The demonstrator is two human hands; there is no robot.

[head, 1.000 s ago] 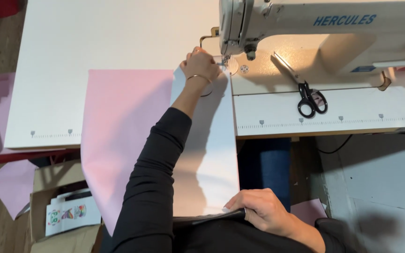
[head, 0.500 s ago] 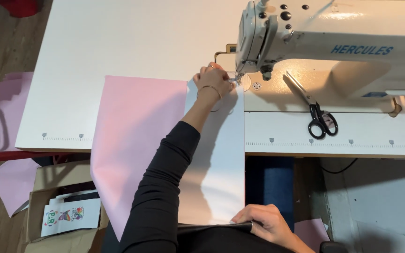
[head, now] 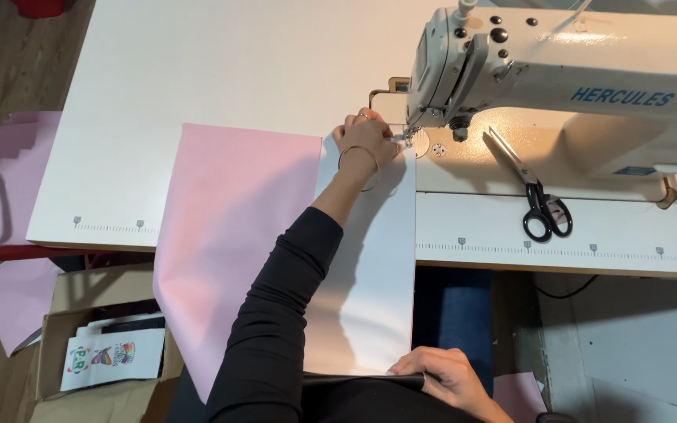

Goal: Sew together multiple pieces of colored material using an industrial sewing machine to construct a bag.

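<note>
Fingers (head: 378,131) of the left hand (head: 366,145) pinch the pink fabric's (head: 237,227) far corner beside the sewing machine (head: 558,86) needle. Long and pale, folded lengthwise, it runs across the bench (head: 197,63) back to the right hand (head: 442,374), closed on its near edge.

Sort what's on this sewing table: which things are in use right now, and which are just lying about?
In use: pink fabric, white panel, sewing machine, left hand by the needle, right hand at the near edge.

Lying about: scissors, cardboard box, pink scraps.
</note>
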